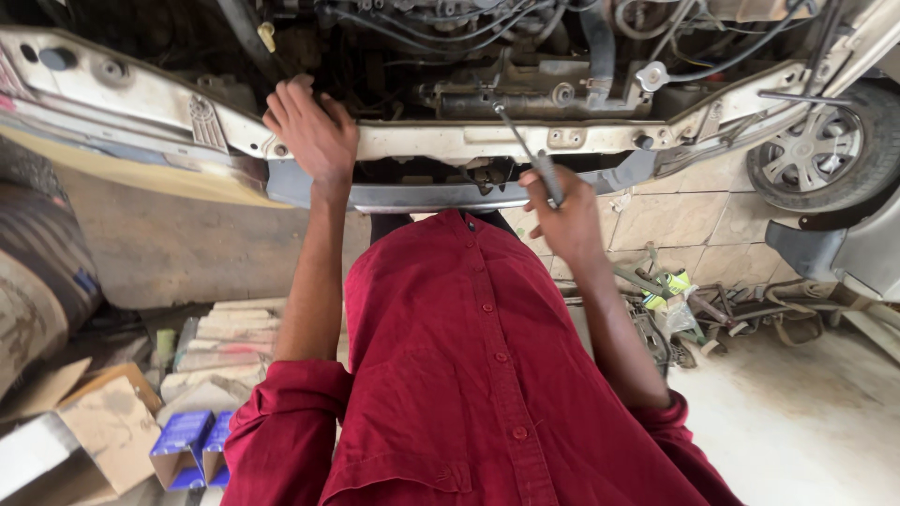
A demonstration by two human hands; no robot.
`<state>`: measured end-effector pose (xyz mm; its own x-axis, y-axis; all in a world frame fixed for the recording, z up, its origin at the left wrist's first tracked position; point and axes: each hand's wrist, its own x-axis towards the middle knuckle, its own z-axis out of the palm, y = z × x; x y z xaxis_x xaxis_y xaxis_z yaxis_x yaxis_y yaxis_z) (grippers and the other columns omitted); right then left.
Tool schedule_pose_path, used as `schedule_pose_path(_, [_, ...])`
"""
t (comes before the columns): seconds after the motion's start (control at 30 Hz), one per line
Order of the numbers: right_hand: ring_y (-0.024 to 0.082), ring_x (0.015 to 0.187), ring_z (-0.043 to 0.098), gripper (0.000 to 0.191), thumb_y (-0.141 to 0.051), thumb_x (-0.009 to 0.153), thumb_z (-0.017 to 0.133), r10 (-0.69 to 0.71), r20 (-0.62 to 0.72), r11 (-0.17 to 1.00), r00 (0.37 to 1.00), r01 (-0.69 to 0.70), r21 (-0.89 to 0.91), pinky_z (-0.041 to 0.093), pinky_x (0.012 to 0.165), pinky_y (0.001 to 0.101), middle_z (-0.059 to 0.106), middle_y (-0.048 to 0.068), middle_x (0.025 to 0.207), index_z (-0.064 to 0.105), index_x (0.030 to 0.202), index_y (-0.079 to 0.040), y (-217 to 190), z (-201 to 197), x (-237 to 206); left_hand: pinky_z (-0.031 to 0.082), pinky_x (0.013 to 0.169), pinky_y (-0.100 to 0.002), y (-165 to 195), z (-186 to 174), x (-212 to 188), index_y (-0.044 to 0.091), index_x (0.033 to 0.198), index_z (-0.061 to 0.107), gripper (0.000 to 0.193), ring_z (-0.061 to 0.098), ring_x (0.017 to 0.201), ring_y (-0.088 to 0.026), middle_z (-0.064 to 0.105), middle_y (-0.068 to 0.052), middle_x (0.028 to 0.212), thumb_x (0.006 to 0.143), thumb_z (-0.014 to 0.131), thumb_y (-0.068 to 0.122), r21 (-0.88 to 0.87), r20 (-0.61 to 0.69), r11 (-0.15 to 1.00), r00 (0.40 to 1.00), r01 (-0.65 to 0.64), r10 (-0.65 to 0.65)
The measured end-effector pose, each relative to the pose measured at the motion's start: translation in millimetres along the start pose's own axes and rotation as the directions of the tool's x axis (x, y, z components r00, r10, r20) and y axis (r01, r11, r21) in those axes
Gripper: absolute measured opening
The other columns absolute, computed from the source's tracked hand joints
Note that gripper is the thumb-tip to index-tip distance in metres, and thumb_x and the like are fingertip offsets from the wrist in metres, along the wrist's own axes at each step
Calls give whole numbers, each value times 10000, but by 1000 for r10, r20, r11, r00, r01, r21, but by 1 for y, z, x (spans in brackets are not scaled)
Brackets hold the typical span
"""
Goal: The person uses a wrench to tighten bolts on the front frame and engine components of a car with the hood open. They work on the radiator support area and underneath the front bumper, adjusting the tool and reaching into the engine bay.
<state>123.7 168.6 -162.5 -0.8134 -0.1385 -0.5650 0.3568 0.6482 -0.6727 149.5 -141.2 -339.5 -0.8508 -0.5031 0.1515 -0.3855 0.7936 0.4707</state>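
At far left a brown cardboard box (111, 426) lies on the floor, with two small blue cartons (192, 445) just beside it. The left hand (312, 126) rests spread, holding nothing, on the car's white front crossmember (450, 141). The right hand (562, 211) is clenched around a slim metal tool (525, 150), probably a screwdriver, whose tip reaches the crossmember. Yellow-green packets (670, 286) lie further right.

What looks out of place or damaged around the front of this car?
The car's front has no bumper cover, so the white crossmember and engine wiring are exposed. A heap of loose parts lies on the floor by the wheel. The left hand rests on the crossmember; the right hand grips a screwdriver.
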Motion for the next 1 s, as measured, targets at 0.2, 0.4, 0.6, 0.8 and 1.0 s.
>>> schedule_pose_path(0.2, [153,718,741,225,-168,993,610,63,-72,998,995,-63,11,607,454,283,724,96,825,735,1087,-5,-16,17,-14,376,936,-455,1,-4,-3,-9,1317,502,464,532,1085,-313,537,-169,1183,877,630,58,-76,-99,996,994,-49,41])
schedule_pose_path(0.4, [143,754,749,228,-157,983,602,67,-101,996,993,-62,57,619,462,286,727,85,865,733,1093,-6,-20,28,-23,379,890,-464,-3,-9,-3,-7,1266,498,470,533,1030,-307,517,-174,1145,823,639,60,-65,-31,997,999,-37,35])
schedule_pose_path(0.6, [149,774,741,245,-148,981,588,44,-162,989,986,-20,144,624,489,282,739,95,957,720,1127,-3,5,50,-45,386,891,-474,-2,-18,-5,20,1244,511,461,537,1032,-332,507,-176,1125,806,655,37,-119,12,992,999,-42,43])
schedule_pose_path(0.8, [168,863,721,261,-118,1029,534,59,-170,871,984,32,490,634,524,300,658,123,1318,676,1200,19,52,66,-78,362,875,-558,-5,-22,-4,31,1203,496,526,544,1070,-348,474,-190,1142,721,700,84,-58,51,985,985,-161,164])
schedule_pose_path(1.0, [178,924,688,284,-130,1062,515,80,-282,734,956,135,666,636,588,291,644,143,1358,659,1254,22,94,48,-133,385,884,-500,1,-22,-12,67,1262,478,494,525,1080,-372,458,-192,1175,827,712,63,-35,145,992,981,-123,127])
